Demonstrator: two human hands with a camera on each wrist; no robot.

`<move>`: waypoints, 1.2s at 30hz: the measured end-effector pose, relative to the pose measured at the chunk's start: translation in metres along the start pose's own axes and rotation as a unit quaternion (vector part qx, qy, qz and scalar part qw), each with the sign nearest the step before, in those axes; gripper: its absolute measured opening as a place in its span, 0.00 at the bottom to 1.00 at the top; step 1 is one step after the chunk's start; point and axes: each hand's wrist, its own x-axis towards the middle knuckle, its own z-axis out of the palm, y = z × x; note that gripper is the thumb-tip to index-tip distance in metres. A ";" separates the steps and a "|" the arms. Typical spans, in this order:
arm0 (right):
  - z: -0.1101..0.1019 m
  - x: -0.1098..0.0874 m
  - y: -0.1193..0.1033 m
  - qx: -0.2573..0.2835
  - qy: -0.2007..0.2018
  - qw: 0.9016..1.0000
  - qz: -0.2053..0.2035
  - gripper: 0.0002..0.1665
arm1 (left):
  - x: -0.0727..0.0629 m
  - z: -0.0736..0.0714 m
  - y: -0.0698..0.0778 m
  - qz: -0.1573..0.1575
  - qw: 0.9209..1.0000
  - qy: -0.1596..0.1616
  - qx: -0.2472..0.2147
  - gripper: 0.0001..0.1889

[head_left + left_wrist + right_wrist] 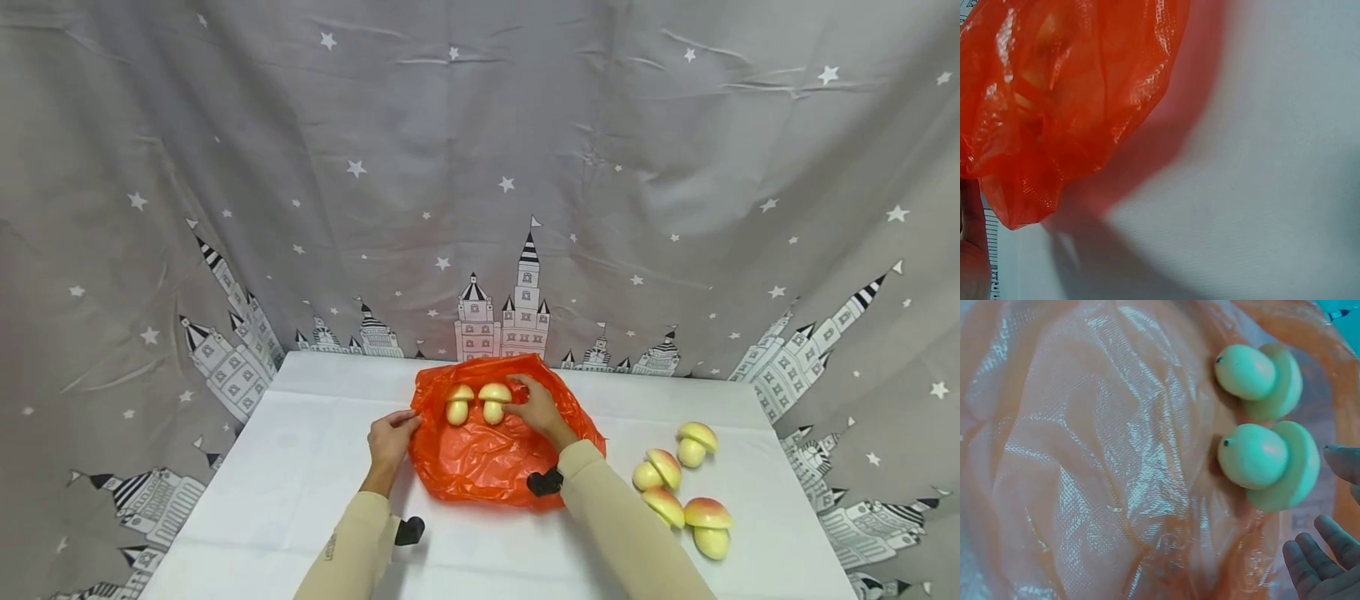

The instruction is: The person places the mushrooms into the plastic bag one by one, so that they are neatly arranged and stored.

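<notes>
Behind everything hangs a grey curtain printed with stars and castles, and in front of it lies the white surface. On that sits a red plastic bag, its mouth spread wide toward the person.

From where I stand, the left hand pinches the bag's left edge from outside. The right hand is inside near the far right, thumb and fingers parted around no object, just beside the right-hand mushroom.

That mushroom lies immediately left of the right hand, clearly the nearer of the two, its long axis running away from the person, cap toward the curtain and stem this way. The left-hand mushroom lies parallel beside it in the bag. Four loose mushrooms with reddish caps rest on the surface, beyond the right sleeve, which partly hides one.
</notes>
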 end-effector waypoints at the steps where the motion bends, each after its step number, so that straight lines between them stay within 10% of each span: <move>1: -0.002 -0.002 0.000 0.002 0.001 1.000 -0.004 0.32 | -0.001 0.001 0.000 -0.004 1.000 -0.001 -0.002 0.13; 14: -0.038 -0.030 -0.002 0.070 -0.012 0.997 -0.022 0.31 | -0.001 0.002 -0.003 0.001 1.000 0.003 0.006 0.14; 36: -0.100 -0.082 0.031 0.056 0.109 0.991 -0.059 0.24 | 0.001 -0.002 0.008 -0.006 1.000 -0.014 0.020 0.15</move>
